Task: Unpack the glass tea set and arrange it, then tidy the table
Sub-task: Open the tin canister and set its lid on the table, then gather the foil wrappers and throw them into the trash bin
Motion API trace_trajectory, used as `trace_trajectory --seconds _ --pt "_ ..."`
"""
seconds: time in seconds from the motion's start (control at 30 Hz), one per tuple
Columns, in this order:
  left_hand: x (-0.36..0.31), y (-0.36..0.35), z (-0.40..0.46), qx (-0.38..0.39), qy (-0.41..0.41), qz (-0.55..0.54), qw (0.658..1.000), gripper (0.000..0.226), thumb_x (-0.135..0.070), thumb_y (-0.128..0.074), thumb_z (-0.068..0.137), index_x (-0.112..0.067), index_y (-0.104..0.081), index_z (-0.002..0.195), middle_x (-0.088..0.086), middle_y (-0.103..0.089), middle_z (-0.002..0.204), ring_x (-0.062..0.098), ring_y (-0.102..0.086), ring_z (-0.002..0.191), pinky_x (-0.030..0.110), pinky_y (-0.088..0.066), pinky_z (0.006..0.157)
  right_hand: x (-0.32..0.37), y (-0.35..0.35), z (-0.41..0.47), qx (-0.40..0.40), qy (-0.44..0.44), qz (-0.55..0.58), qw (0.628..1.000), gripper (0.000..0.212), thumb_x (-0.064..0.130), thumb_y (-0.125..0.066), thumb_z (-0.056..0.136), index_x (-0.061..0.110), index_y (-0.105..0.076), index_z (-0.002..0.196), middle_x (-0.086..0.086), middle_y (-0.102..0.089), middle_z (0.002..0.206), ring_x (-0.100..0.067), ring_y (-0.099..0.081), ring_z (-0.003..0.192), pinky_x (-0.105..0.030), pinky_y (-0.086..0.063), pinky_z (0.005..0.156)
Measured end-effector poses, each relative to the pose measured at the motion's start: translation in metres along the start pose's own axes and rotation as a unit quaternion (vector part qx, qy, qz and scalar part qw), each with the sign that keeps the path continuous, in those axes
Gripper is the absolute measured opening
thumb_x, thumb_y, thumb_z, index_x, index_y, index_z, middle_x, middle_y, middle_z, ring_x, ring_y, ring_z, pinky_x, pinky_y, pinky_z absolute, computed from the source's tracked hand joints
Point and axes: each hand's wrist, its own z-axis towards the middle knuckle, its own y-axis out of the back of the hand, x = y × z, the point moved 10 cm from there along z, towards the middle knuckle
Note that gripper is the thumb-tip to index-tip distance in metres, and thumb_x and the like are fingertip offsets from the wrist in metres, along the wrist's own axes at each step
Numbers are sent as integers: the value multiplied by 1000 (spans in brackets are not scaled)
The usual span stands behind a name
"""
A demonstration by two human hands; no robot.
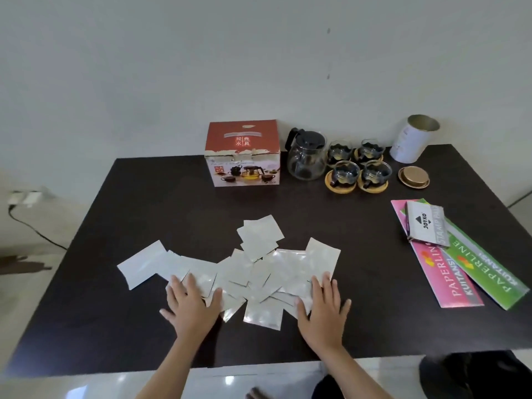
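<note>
Both hands, left hand (191, 308) and right hand (322, 308), lie flat with fingers spread on scattered silver sachets (259, 272) (lower centre); glass teapot (306, 158) stands upper right.

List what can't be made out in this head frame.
- Box contents: flaps closed, head view.
- Tin inside: mouth faces away, only the rim shows.
- Lower packets: covered by upper ones and by the left hand and right hand.
- Pink booklet and green booklet tops: under the grey pouch.
- Cups contents: too small, dark.
</note>
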Motion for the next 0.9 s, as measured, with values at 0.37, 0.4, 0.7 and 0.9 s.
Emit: trace_trajectory --seconds 0.37,0.4,0.7,0.9 --pt "13 31 22 -84 -35 -128 988 73 -39 -47 77 -7 -33 142 10 -16 156 30 -10 144 61 3 110 32 -5 12 -43 35 85 995 83 63 -27 85 12 -28 150 -3 -12 161 -20 -9 149 -54 0 115" --pt "28 41 35 -102 -12 -119 988 72 -37 -48 80 -7 -31 143 11 -15 157 31 -10 144 62 3 110 27 -4 17 -40 28 71 996 86 66 -24 84 11 -25 151 -4 -11 162 -20 -7 149 -55 1 116" --pt "26 29 70 -60 -31 -35 997 54 -37 -41 96 -9 -35 143 3 -23 156 22 -15 145 57 -2 113 82 -38 11 -15 57 46 997 81 63 -30 87 10 -30 149 -8 -20 160 -22 -11 149 -54 -4 115" --pt "-28 7 13 2 -134 -256 957 76 -60 -36 85 -16 -25 146 5 -32 152 16 -21 143 50 -9 118 114 -35 17 -41 108 190 975 67 54 -39 92 11 -36 144 -14 -22 157 -29 -21 143 -57 -28 112"
